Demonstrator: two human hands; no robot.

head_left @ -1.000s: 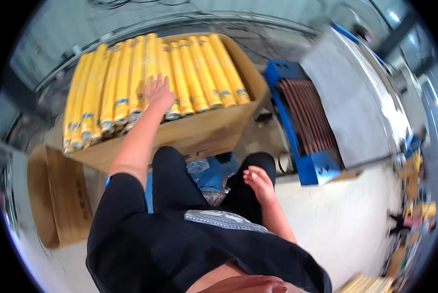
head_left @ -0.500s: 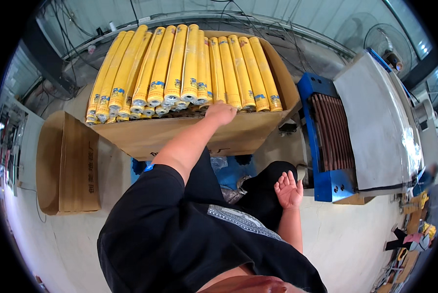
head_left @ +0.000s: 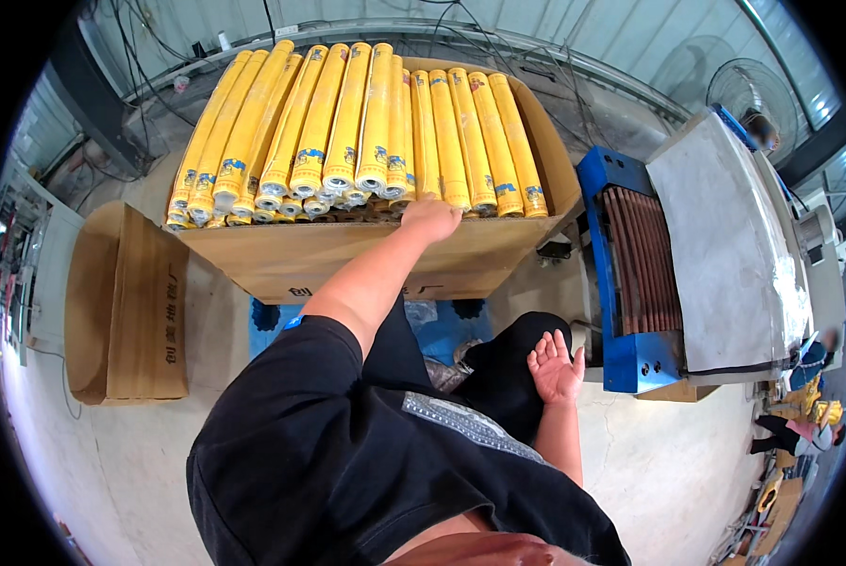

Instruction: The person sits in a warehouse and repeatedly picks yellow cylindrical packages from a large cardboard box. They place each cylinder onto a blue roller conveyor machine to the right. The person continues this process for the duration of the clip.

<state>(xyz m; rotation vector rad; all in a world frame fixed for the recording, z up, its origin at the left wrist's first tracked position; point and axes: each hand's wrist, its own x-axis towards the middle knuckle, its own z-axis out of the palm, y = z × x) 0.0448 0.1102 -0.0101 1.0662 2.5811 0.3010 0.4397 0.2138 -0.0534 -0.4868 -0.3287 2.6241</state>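
A large cardboard box [head_left: 347, 257] holds several yellow film-wrapped rolls [head_left: 316, 141], stacked in layers and leaning toward the far side. My left hand [head_left: 430, 220] is at the box's near rim, over the lower ends of the rolls right of the middle. Its fingers are curled and partly hidden, so I cannot make out whether they grip the rim or a roll. My right hand [head_left: 557, 368] rests beside my knee, palm up, its fingers stretched and holding nothing.
An open cardboard box [head_left: 149, 311] stands on the floor at left. On the right is a blue-framed machine [head_left: 642, 363] with reddish-brown rollers and a grey sheet cover. Behind it stands a fan [head_left: 753, 104]. A person [head_left: 800, 434] is at the far right. Cables hang along the back wall.
The view has shifted slightly. My left hand stays at the box rim and my right hand stays beside my knee, with hardly any change in either.
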